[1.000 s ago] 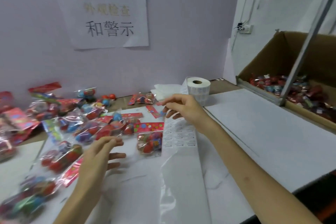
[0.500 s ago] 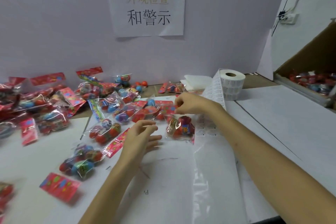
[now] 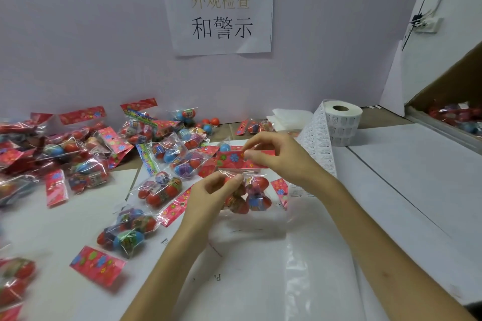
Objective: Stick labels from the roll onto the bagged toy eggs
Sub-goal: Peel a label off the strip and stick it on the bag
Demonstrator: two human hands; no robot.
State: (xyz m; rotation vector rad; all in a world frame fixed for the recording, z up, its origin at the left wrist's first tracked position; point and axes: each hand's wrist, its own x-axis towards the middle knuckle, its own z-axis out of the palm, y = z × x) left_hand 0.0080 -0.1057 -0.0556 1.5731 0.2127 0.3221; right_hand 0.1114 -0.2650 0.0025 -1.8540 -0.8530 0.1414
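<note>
A clear bag of toy eggs (image 3: 250,197) with a red flowered header card hangs lifted above the table at centre. My left hand (image 3: 208,194) pinches the bag just below the card. My right hand (image 3: 276,156) pinches the card's upper right part. Whether a label sits under those fingers is hidden. The white label roll (image 3: 343,122) stands upright behind my right hand, and its printed strip (image 3: 319,148) trails down towards me under my right forearm.
Several more bagged eggs (image 3: 161,187) lie scattered across the left half of the white table (image 3: 391,190), up to the wall. A cardboard box (image 3: 459,117) holding bags sits at the far right. Folded white paper (image 3: 289,116) lies by the roll.
My right hand left the label strip and took up a bag from the table. My left hand came in and gripped the same bag. The view swung left.
</note>
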